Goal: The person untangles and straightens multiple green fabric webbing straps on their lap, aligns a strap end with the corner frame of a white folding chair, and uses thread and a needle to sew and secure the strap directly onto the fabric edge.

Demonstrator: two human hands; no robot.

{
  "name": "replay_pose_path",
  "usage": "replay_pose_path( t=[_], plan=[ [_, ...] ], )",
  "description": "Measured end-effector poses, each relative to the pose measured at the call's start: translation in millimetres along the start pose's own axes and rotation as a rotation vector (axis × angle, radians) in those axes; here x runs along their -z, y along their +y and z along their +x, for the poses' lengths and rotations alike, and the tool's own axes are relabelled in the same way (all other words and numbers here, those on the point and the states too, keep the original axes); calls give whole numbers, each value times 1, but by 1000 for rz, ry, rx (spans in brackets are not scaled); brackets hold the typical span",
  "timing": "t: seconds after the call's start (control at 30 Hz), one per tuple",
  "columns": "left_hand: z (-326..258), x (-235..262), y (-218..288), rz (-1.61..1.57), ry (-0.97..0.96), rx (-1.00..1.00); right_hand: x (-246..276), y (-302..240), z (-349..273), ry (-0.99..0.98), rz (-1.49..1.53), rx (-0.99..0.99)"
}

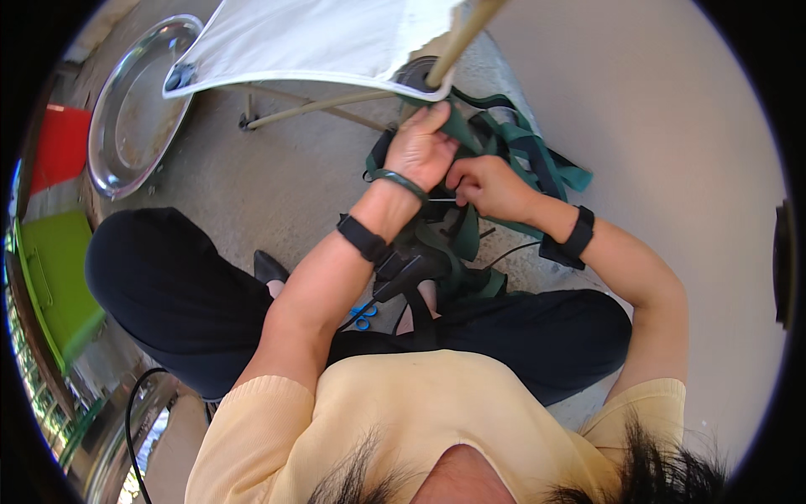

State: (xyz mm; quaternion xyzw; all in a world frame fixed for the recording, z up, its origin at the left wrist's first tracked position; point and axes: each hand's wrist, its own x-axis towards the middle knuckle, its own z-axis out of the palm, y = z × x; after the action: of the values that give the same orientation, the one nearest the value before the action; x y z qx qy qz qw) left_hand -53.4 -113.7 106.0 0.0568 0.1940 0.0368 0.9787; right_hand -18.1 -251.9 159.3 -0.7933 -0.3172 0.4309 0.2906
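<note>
Green strap bundle (504, 160), 1 o'clock: left hand (420, 151) grip closed on strap; right hand (487, 186) pinching thin needle (442, 200).

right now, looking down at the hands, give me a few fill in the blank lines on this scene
1. Both hands work on dark ____ straps on the concrete floor.
2. The left hand wears a green ____ at the wrist.
3. The round metal tray lies to the person's ____.
4. Small scissors by the knee have ____ handles.

Missing words: green; bangle; left; blue
</note>
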Motion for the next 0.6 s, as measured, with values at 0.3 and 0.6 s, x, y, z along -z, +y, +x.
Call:
replay_pose_path(
  t=[0.3, 0.6],
  plan=[
    [0, 1, 5, 13, 59, 65, 78, -26, -53, 544, 68, 72],
    [2, -2, 6, 32, -56, 96, 98, -47, -12, 535, 244, 65]
  ],
)
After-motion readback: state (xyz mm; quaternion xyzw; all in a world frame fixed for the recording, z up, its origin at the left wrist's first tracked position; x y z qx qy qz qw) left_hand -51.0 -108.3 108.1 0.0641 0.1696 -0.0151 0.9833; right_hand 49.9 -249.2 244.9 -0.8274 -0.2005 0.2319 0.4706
